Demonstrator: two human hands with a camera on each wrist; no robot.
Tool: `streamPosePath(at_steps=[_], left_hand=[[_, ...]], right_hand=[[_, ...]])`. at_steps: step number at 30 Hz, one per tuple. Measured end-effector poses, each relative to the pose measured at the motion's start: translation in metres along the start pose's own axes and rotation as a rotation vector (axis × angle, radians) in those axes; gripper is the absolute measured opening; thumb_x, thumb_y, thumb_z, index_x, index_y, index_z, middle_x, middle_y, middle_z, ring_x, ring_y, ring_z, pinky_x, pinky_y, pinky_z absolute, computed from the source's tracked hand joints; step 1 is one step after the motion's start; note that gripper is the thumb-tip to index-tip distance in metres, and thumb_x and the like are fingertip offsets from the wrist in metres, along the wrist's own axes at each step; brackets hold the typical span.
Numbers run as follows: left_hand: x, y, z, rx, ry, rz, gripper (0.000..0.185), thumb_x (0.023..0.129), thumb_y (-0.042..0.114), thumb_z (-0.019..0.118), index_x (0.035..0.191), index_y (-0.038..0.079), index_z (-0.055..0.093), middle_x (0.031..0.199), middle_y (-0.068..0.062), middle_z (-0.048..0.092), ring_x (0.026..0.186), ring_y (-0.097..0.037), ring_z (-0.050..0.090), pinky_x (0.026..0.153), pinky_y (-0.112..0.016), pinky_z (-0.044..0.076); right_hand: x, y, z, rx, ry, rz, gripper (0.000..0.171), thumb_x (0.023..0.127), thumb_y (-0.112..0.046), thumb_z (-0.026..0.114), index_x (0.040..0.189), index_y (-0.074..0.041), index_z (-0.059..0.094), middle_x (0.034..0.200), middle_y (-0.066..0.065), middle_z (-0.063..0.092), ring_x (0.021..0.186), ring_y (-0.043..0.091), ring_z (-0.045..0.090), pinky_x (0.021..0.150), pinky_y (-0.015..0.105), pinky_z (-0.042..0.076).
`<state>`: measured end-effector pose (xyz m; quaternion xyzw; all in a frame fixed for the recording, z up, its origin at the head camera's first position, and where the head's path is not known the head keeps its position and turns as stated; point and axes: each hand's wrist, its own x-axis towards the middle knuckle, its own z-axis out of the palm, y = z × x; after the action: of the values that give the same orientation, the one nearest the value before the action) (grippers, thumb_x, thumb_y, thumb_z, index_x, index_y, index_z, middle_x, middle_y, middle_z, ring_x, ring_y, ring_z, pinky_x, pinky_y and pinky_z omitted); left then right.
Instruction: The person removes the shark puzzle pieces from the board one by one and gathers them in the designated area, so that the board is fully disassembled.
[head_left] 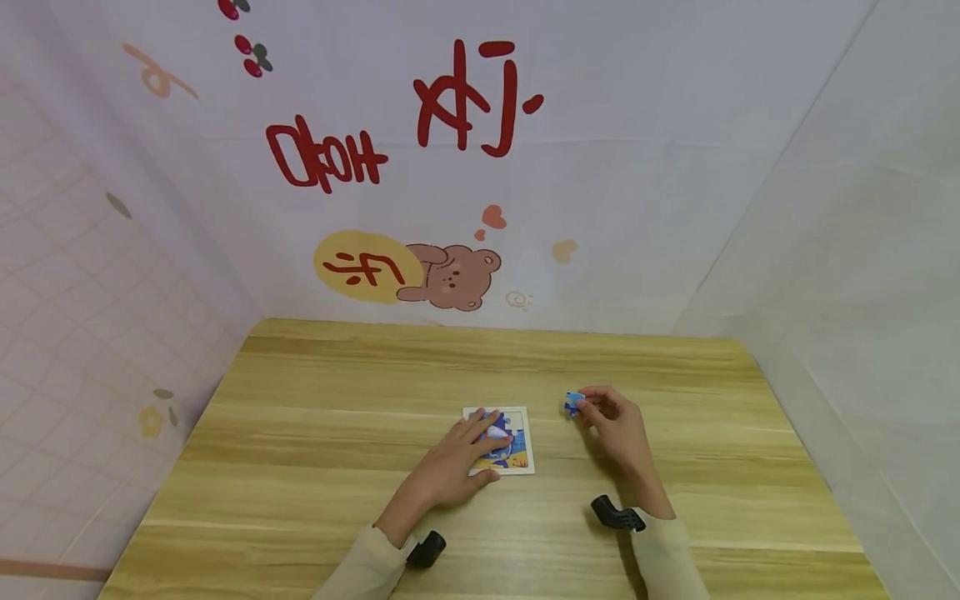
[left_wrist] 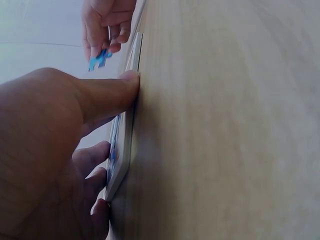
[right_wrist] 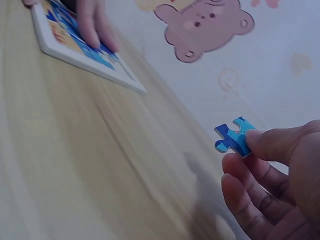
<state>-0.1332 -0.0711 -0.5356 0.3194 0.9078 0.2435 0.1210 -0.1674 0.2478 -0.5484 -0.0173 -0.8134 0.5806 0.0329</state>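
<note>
Puzzle piece (right_wrist: 233, 138) being pinched up off the bench (head_left: 300, 433) by the right hand (head_left: 617, 425), left hand (head_left: 457, 462) lying flat with fingers straight, pressing on the puzzle board (head_left: 521, 446) beside it.

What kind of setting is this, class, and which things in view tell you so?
Probably a small tabletop booth for play: a wooden table enclosed by cartoon bear backdrop sheets, with a framed jigsaw puzzle and a loose blue puzzle piece.
</note>
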Motion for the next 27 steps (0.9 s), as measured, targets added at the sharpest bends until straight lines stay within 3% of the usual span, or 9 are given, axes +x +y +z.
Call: streamPosePath(at_steps=[5,13,21,27], left_hand=[[0.0,0.0,0.0,0.0,-0.001,0.004,0.055,0.103,0.04,0.06,0.155,0.029,0.047,0.173,-0.001,0.019,0.162,-0.027,0.012,0.131,-0.048,0.015],[0.0,0.0,0.0,-0.001,-0.002,0.007,0.055,0.103,0.04,0.059,0.155,0.028,0.047,0.173,-0.001,0.019,0.162,-0.028,0.012,0.131,-0.049,0.016],[0.0,-0.001,0.001,-0.008,-0.002,0.008,0.055,0.103,0.04,0.059,0.155,0.029,0.047,0.173,-0.001,0.019,0.162,-0.027,0.01,0.131,-0.05,0.016],[0.0,-0.002,0.002,-0.006,-0.001,0.008,0.055,0.103,0.041,0.059,0.155,0.03,0.046,0.173,0.001,0.018,0.162,-0.026,0.009,0.131,-0.05,0.016]], right_hand=[[0.001,0.005,-0.021,-0.005,0.05,0.015,0.03,0.1,-0.023,0.069,0.124,-0.004,0.069,0.105,0.021,0.074,0.082,0.021,0.072,0.069,0.025,0.06],[0.001,0.018,-0.052,-0.071,0.127,0.058,0.032,0.101,-0.028,0.067,0.124,-0.006,0.069,0.096,0.001,0.073,0.08,0.01,0.069,0.067,0.022,0.058],[-0.004,0.024,-0.077,-0.206,0.166,0.104,0.034,0.1,-0.034,0.069,0.125,-0.011,0.072,0.101,0.002,0.077,0.08,0.002,0.067,0.062,0.02,0.053],[-0.007,0.029,-0.086,-0.339,0.234,0.102,0.03,0.099,-0.032,0.069,0.12,-0.012,0.074,0.105,0.009,0.078,0.081,-0.012,0.062,0.071,0.008,0.048]])
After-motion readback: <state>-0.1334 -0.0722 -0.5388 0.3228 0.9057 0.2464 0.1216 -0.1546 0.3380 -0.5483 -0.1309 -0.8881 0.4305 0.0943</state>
